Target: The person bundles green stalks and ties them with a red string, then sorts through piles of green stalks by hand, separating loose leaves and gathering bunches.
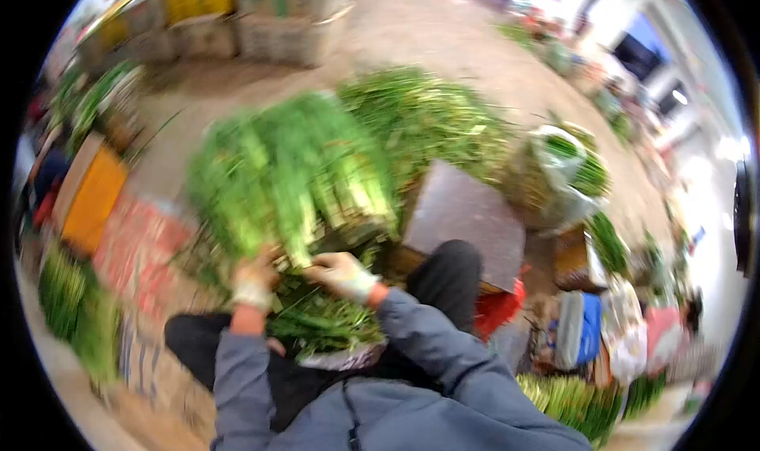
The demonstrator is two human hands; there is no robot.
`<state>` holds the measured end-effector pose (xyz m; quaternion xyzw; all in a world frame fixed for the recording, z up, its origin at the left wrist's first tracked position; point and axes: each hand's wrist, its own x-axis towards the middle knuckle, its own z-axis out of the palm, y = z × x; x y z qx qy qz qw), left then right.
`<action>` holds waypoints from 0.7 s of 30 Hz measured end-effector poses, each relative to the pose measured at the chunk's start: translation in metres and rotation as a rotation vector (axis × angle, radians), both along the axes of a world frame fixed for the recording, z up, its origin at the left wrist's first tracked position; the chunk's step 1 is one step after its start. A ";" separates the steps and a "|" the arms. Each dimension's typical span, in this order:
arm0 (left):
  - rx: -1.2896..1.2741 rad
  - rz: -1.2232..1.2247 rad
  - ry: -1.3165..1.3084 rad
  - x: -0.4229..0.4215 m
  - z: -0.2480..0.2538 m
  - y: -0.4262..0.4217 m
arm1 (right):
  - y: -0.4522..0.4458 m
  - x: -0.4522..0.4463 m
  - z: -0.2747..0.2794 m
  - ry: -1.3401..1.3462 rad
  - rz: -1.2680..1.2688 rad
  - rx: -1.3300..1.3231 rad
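A large heap of long leafy green stalks lies in front of me, pale cut ends pointing my way. My right hand, in a whitish glove, is closed at the pale end of a bunch of green stalks. Beside it, my left hand has its fingers curled against the stalk ends at the heap's near edge; motion blur hides the exact grip. Between my knees, below both hands, loose green trimmings fill a container with a pale rim.
Behind the heap spreads a pile of yellowish-green leaves. A brown-topped box stands by my right knee, with a filled plastic bag beyond. More greens lie far left, near an orange panel. Cartons stand at the back.
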<state>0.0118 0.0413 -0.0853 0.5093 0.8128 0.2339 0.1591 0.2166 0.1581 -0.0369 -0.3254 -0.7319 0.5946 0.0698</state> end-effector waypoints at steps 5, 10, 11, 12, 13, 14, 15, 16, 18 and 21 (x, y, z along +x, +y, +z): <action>0.219 0.553 -1.286 0.051 0.009 0.028 | -0.011 0.021 -0.008 -0.084 0.090 -0.103; 0.203 0.523 -1.338 0.059 0.005 0.019 | -0.007 0.016 -0.023 0.013 -0.084 -0.372; 0.212 0.517 -1.329 0.059 0.004 0.019 | -0.007 0.014 -0.028 0.024 -0.082 -0.365; 0.207 0.529 -1.319 0.058 0.003 0.017 | -0.007 0.013 -0.032 0.059 -0.170 -0.433; 0.200 0.545 -1.309 0.058 0.001 0.015 | -0.009 0.012 -0.037 0.090 -0.257 -0.503; 0.186 0.522 -1.267 0.057 -0.001 0.015 | -0.010 0.012 -0.042 0.104 -0.284 -0.528; 0.190 0.525 -1.266 0.058 -0.002 0.014 | -0.010 0.013 -0.047 0.105 -0.279 -0.528; 0.218 0.524 -1.321 0.059 -0.005 0.013 | -0.009 0.013 -0.054 0.129 -0.287 -0.666; 0.293 0.459 -1.450 0.059 -0.014 0.011 | -0.009 0.013 -0.060 0.133 -0.299 -0.730; 0.158 0.376 -1.185 0.068 -0.020 0.013 | -0.011 0.011 -0.066 0.183 -0.293 -0.723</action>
